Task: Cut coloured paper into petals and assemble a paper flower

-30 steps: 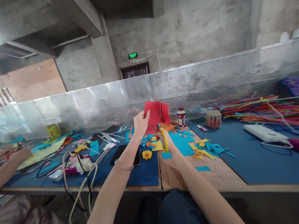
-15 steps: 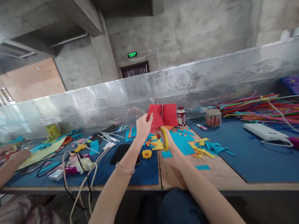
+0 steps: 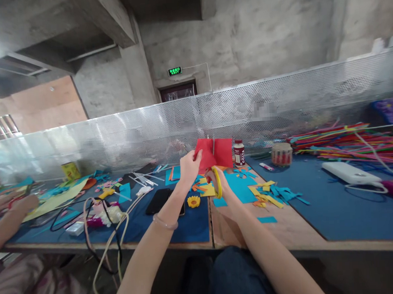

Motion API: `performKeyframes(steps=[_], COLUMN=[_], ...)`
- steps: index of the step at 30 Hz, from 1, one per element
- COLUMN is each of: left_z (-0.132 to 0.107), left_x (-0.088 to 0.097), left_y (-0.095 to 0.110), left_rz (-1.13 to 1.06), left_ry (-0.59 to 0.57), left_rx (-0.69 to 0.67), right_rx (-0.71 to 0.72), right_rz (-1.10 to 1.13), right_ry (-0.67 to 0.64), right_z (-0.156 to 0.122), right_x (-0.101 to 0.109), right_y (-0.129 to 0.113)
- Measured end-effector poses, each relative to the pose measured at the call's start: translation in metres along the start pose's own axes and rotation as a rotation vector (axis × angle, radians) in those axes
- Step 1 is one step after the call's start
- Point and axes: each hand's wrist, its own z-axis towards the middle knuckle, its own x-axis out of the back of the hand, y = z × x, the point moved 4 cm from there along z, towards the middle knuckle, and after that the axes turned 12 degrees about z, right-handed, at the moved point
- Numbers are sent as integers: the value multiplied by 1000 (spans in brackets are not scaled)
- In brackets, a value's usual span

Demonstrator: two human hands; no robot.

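Note:
My left hand (image 3: 190,165) pinches the left side of a red sheet of paper (image 3: 222,152), held upright above the table. In my right hand (image 3: 220,179) is a pair of scissors (image 3: 217,181) with yellow handles. The blades reach up into the red sheet, and a cut parts it near the middle. Beneath the hands lie blue paper (image 3: 241,188), a yellow piece (image 3: 207,189) and several cut strips. A yellow paper flower (image 3: 193,201) rests close to my left forearm, beside a black phone (image 3: 157,201).
A Costa bottle (image 3: 239,153) stands just behind the red sheet. To the right are a round container (image 3: 281,154), a white power strip (image 3: 349,174) and bundled colourful pipe cleaners (image 3: 346,142). Cables (image 3: 105,254) hang off the front left edge. Another person's hand (image 3: 23,206) works at far left.
My hands, the red paper and the scissors stay almost in the same place. The view shifts very slightly. The other person's hands at far left have moved a little.

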Motion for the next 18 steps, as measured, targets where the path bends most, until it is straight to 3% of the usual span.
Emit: performKeyframes(steps=[18], left_z=[-3], left_x=[-6], left_y=[-5], left_rz=[16], left_ry=[-3], left_rx=[-2], right_rx=[-39], right_rz=[-64], right_ry=[48], right_z=[0], right_x=[1], right_y=[7])
